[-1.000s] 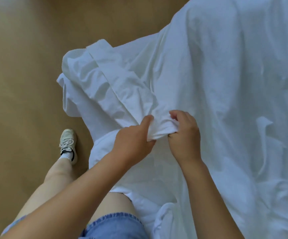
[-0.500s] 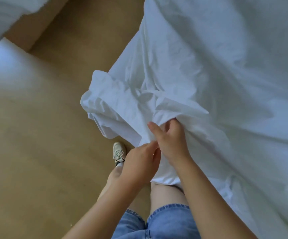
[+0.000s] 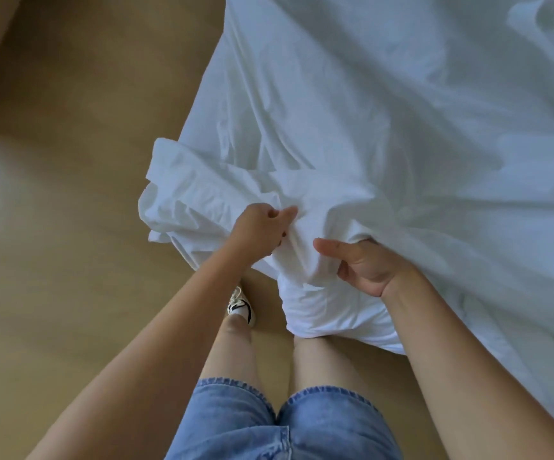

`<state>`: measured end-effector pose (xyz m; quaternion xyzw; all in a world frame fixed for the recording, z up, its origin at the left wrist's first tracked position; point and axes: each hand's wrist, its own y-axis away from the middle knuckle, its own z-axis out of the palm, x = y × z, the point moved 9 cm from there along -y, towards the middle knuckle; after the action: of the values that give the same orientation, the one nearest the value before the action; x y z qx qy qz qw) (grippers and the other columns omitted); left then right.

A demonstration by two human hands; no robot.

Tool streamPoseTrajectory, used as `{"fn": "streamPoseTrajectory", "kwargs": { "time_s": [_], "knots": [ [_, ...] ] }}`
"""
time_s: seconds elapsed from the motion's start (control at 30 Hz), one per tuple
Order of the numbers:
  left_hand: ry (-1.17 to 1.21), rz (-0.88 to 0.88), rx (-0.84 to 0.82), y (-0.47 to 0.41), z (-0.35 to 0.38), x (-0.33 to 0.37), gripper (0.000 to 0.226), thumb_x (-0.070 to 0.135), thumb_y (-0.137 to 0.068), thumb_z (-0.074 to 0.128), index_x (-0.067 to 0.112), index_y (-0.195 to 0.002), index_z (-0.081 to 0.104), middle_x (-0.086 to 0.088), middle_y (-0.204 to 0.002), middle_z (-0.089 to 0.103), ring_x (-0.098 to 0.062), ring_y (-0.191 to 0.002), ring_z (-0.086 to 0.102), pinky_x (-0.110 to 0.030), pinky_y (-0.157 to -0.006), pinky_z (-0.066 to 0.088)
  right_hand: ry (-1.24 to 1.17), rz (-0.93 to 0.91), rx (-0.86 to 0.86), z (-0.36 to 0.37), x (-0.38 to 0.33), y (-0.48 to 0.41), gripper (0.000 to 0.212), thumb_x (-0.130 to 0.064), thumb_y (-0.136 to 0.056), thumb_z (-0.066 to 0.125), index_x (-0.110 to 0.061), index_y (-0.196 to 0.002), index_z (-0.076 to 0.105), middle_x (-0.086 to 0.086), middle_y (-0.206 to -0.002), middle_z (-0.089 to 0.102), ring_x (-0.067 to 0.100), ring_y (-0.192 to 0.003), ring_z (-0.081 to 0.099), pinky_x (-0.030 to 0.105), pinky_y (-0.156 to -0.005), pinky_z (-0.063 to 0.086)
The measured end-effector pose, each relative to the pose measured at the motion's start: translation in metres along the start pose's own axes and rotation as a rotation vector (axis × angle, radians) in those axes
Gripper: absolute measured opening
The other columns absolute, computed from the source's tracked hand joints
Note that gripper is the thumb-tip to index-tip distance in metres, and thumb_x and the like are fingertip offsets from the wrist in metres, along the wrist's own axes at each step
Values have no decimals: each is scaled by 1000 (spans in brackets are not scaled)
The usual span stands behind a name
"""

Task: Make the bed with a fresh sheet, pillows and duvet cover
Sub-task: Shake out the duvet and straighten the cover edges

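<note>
A large white sheet [image 3: 385,121] spreads over the bed across the right and top of the head view. Its near corner is bunched into loose folds that hang over the floor at the centre. My left hand [image 3: 259,230] pinches a fold of this bunched corner between thumb and fingers. My right hand [image 3: 365,263] grips the cloth just to the right, its fingers tucked under the sheet and the thumb stretched out toward the left hand. Below the two hands a lump of white cloth [image 3: 332,310] hangs in front of my legs.
Tan floor [image 3: 69,227] fills the left half of the view. My legs in blue denim shorts [image 3: 278,423] stand at the bed's corner, one white shoe [image 3: 240,305] showing beside the hanging cloth.
My hands, close together before, have moved apart along the bunched corner. My right hand's fingers went under the cloth. The view has swung back over the bed corner.
</note>
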<state>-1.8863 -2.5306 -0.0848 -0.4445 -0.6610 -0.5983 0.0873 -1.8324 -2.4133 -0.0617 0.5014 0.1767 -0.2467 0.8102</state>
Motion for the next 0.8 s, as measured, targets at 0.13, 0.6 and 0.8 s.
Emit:
{"fn": "streamPoseTrajectory", "kwargs": {
  "time_s": [0.13,0.6,0.8],
  "knots": [
    [-37,77,108,10,-1,1,39,19,-87,55,14,-56,33,5,-49,33,-11,-48,31,-20,-46,26,250,210,84,-4,19,1,26,-34,-65,76,-19,-86,78,0,-103,73,9,-96,68,17,-82,52],
    [-85,369,48,43,-16,15,44,43,-91,54,18,-59,38,9,-46,37,-9,-48,34,-21,-47,26,-304,-119,508,-1,-16,-8,32,-26,-98,47,0,-112,60,15,-108,65,22,-100,63,33,-95,48],
    [-455,499,180,96,-33,21,25,24,-97,46,14,-111,64,-7,-95,61,-27,-84,59,-39,-70,48,410,311,212,11,17,18,59,-55,-58,71,-16,-103,69,4,-110,71,11,-99,67,21,-87,49]
  ]
}}
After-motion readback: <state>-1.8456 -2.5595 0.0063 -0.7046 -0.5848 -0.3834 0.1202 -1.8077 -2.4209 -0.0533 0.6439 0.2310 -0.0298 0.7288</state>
